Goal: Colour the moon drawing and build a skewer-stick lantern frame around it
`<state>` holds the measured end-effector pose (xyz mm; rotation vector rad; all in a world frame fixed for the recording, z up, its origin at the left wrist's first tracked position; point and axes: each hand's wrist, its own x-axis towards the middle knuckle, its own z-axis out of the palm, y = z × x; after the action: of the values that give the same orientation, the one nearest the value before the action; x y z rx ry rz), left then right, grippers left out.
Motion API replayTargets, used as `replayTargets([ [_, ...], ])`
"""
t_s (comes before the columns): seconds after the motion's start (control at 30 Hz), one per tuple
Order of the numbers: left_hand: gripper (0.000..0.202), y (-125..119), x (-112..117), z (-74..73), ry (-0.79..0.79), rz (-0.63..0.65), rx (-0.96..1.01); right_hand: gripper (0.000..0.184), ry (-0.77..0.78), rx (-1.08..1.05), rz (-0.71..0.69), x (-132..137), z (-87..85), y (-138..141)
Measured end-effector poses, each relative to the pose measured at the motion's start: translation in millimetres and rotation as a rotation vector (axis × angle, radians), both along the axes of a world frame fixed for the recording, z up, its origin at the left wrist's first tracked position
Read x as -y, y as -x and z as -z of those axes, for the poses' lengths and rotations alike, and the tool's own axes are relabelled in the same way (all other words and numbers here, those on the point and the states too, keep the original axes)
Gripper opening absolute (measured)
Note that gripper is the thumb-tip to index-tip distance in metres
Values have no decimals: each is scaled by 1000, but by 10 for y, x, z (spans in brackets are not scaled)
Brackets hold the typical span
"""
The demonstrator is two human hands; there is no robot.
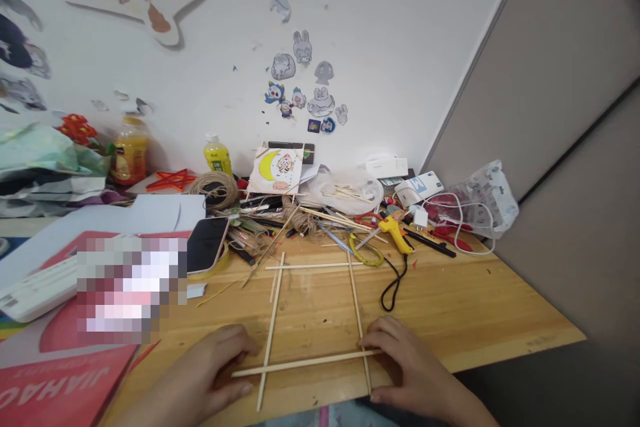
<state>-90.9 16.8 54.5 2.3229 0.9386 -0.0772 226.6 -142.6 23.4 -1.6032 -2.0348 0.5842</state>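
Observation:
Several thin wooden sticks (307, 363) lie crossed into a square frame on the wooden table (465, 307). My left hand (210, 373) rests at the frame's near left corner, fingers curled and touching the sticks where they cross. At the near right corner, my right hand (407, 367) presses with bent fingers on the crossing of the right upright stick (357, 310) and the near stick. Neither hand lifts a stick off the table.
A yellow glue gun (395, 233) with a black cord lies behind the frame. A phone (206, 245), twine ball (216, 188), loose sticks, a red booklet (60, 387), bottles and a plastic bag (480, 197) crowd the back and left. The table's right edge is close.

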Motion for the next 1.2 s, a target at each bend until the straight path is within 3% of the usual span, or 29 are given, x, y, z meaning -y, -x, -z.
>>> replayTargets([
  [0.6, 24, -89, -4, -108, -52, -16, 11, 53, -27, -34, -13, -42, -28, 2],
  [0.67, 25, -160, -85, -179, -118, -8, 28, 43, -4, -22, 51, -99, -38, -2],
  [0.77, 25, -365, -314, -305, -291, -14, 55, 21, 42, 56, 252, -256, -60, 7],
  [0.87, 22, -657, -609, -372, -415, 21, 98, 20, 71, 175, 413, -445, -85, 66],
  [1.0, 18, -1045, -881, -276, -548, 115, 135, 30, 108, 342, 507, -607, -105, 196],
  [1.2, 13, -1250, -906, -1, -565, 195, 118, 32, 107, 457, 551, -615, -108, 289],
])
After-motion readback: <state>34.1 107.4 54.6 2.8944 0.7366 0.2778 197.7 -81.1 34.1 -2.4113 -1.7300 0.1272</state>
